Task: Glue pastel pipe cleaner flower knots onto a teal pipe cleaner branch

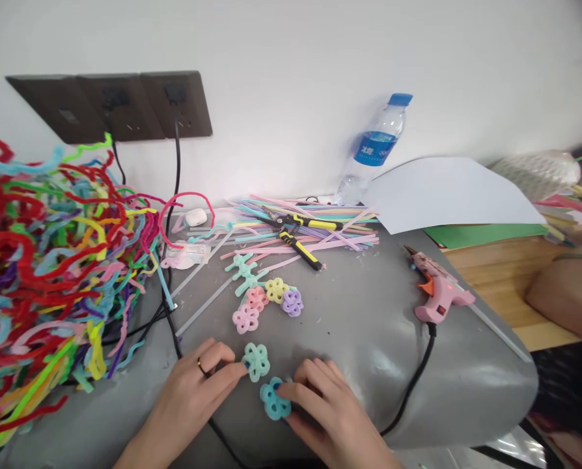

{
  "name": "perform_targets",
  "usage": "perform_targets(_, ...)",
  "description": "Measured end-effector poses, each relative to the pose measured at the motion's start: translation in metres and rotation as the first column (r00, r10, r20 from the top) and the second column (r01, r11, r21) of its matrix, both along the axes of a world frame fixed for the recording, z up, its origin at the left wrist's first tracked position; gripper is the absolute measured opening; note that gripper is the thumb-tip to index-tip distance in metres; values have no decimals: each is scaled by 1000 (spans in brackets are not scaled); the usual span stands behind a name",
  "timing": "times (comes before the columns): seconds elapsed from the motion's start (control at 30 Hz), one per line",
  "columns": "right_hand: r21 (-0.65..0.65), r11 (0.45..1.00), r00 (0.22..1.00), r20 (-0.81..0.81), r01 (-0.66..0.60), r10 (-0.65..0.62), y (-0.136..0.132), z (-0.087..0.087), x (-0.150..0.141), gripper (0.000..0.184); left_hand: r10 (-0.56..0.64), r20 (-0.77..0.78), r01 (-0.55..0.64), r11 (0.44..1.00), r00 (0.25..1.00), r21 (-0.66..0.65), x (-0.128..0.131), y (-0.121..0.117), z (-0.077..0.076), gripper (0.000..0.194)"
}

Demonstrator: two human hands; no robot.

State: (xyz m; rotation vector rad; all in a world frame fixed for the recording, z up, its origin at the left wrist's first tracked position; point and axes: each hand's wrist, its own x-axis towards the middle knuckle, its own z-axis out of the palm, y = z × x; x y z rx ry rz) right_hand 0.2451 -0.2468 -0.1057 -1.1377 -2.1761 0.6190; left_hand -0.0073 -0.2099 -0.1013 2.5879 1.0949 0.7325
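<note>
Handling mint flwr (256, 362) & blue flwr (276, 402);
L hand (196, 394) fingers pinch mint; R hand (332, 410) fingers, blue; nxt prob. needs steadiness

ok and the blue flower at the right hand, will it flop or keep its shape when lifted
The blue pipe-cleaner flower probably keeps its shape, as its petals stand as rounded loops. It's likely light, looking made of slim fuzzy stems. Rolling seems unlikely, given its lobed outline.
</note>
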Motion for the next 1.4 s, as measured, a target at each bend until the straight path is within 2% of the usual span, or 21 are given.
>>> perform_targets(0.13, -3, 1000, 1000, -18, -1, 1, 2, 0, 14, 18, -17, 14, 17, 1000, 1000, 10, 1, 0, 2, 22)
perform_targets(0.27, -11, 1000, 1000, 18, 3, -3, 3, 3, 21, 16, -29, 14, 28, 997, 999, 79, 2, 2, 3, 22)
perform_targets(0.37, 12, 999, 999, -29, 35, -34, -1, 2, 13, 9, -15, -3, 15, 994, 1000, 112, 3, 3, 3, 21)
perform_targets(0.47, 126, 992, 1000, -17, 6, -4, -6, -4, -5, 25, 12, -2, -12, 991, 1000, 130, 4, 4, 1, 19)
perform_targets(0.53, 180, 984, 1000, 4, 14, -15, -8, -10, -16, 19, 24, 1, -24, 990, 1000, 139, 4, 3, -1, 18)
perform_targets(0.63, 139, 989, 998, 13, 57, -59, -6, -15, -18, 16, 28, -6, -27, 988, 1000, 149, 3, 3, 0, 18)
perform_targets(0.7, 135, 986, 994, 18, 100, -103, -1, -16, -8, 18, 24, -5, -23, 988, 1000, 155, 3, 3, 1, 19)
perform_targets(0.77, 194, 961, 978, 26, 197, -205, 8, -18, 10, 17, 9, 5, -10, 987, 1000, 159, 4, 3, 1, 20)
perform_targets(0.83, 258, 912, 939, 38, 320, -341, 19, -18, 30, 13, -6, 3, 6, 984, 1000, 179, 5, 4, 2, 19)
perform_targets(0.93, 288, 848, 872, 77, 445, -483, 36, -16, 50, 13, 1, -15, 3, 970, 1000, 244, 9, 7, 2, 18)
perform_targets(1.03, 337, 788, 816, 90, 515, -571, 45, -10, 50, 14, 52, -15, -45, 958, 999, 283, 16, 10, 5, 18)
perform_targets(1.1, 372, 764, 812, 43, 527, -582, 45, -4, 41, 13, 91, -16, -82, 953, 996, 291, 21, 12, 7, 19)
perform_targets(1.17, 386, 779, 849, -20, 494, -528, 41, 1, 29, 11, 116, -17, -106, 950, 993, 292, 26, 13, 10, 21)
perform_targets(1.23, 364, 834, 904, -64, 415, -422, 37, 5, 15, 13, 133, -25, -121, 952, 991, 280, 31, 12, 12, 26)
perform_targets(1.33, 271, 919, 958, -110, 287, -266, 34, 5, -6, 14, 158, -38, -144, 956, 987, 255, 37, 10, 11, 30)
perform_targets(1.4, 214, 949, 969, -140, 233, -206, 33, 4, -17, 13, 173, -45, -157, 958, 984, 240, 40, 9, 10, 29)
